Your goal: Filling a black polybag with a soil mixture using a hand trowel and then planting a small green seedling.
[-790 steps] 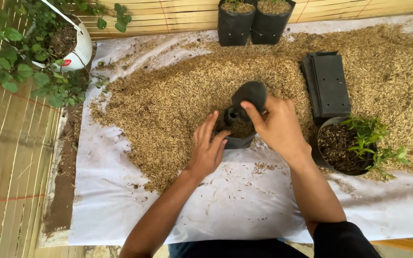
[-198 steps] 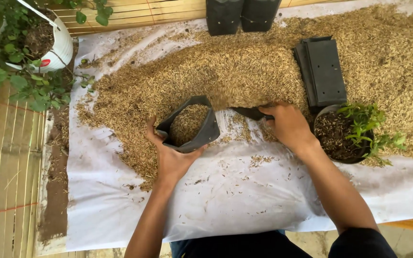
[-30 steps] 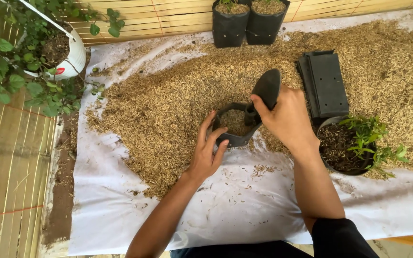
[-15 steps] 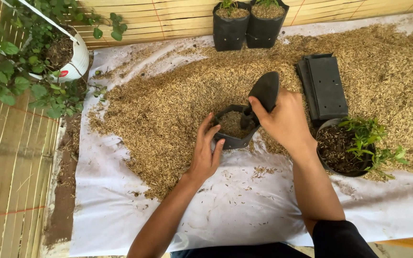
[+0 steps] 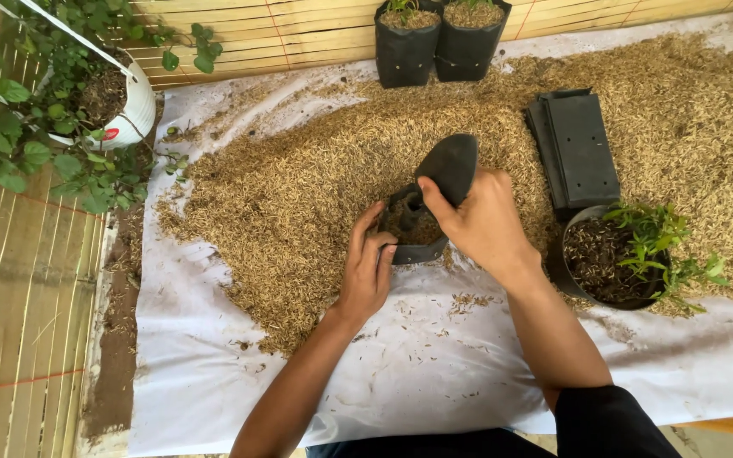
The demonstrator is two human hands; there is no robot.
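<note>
A small black grow bag (image 5: 418, 248) partly filled with husk stands at the near edge of a broad pile of rice husk (image 5: 299, 170). My left hand (image 5: 366, 270) grips the bag's left rim and keeps it upright. My right hand (image 5: 481, 219) holds a black scoop (image 5: 449, 165) tilted over the bag's mouth. Both hands are close together over the white sheet (image 5: 434, 356).
A stack of flat black bags (image 5: 576, 146) lies right of the scoop. A black pot with a green seedling (image 5: 617, 259) sits at right. Two filled black bags (image 5: 439, 38) stand at the back. A white pot with leafy plant (image 5: 99, 102) is at far left.
The scoop has tipped lower over the bag's mouth. My left hand stays on the bag's rim. The view shifted slightly.
</note>
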